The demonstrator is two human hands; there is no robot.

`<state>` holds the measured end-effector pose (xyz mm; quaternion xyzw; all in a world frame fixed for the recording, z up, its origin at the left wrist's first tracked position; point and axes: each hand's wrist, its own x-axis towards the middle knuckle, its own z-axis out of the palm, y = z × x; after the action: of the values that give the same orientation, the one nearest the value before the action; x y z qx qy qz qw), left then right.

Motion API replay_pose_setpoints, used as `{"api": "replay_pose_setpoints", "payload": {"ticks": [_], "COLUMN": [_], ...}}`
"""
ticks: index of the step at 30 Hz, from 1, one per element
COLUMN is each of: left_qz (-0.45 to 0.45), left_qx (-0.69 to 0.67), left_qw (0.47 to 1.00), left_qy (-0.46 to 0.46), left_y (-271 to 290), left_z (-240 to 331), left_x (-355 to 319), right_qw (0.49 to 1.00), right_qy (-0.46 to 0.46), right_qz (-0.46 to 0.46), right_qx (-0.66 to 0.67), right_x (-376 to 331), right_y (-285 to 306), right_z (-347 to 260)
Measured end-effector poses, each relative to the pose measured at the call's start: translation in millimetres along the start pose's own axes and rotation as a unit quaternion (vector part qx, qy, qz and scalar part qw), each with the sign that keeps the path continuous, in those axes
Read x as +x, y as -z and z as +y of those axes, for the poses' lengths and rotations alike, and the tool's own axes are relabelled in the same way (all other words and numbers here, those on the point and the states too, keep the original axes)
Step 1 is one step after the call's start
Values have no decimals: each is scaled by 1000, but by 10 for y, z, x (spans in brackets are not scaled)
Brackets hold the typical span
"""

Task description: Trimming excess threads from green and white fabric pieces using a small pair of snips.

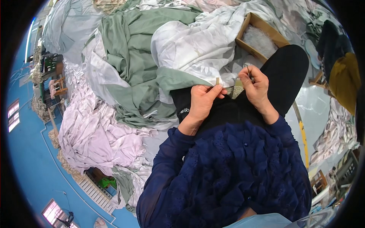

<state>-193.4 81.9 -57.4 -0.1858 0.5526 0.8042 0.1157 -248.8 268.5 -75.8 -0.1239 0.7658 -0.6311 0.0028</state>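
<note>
My left hand point(201, 100) pinches the edge of a large cloth, thumb against the fingers. This cloth has a white side point(194, 41) and a sage-green border point(180, 80), and it spills over my lap. A small tan tag point(217, 81) shows at its edge, just above my left thumb. Closed around small dark metal thread snips point(249, 72), my right hand point(257, 89) is a short way right of that edge. Most of the snips is hidden by the fingers.
A cardboard box point(241, 41) filled with pale thread fluff stands beyond my right knee. Heaped green cloth point(133, 41) and pale pink cloth point(102, 133) lie to the left. At the far right hangs a mustard cloth point(345, 81), above a pale patterned pile point(334, 133).
</note>
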Motion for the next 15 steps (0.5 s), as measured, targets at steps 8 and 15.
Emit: {"api": "replay_pose_setpoints", "payload": {"ticks": [8, 15], "left_qz": [5, -11], "left_qx": [51, 148], "left_qw": [998, 989], "left_qy": [-36, 11], "left_y": [29, 97], "left_z": [-96, -47], "left_x": [-3, -67], "right_qw": [977, 853], "right_qy": [-88, -298], "right_qz": [-27, -74], "right_qx": [191, 422], "right_x": [114, 398], "right_y": [-33, -173], "right_z": [-33, -241]}}
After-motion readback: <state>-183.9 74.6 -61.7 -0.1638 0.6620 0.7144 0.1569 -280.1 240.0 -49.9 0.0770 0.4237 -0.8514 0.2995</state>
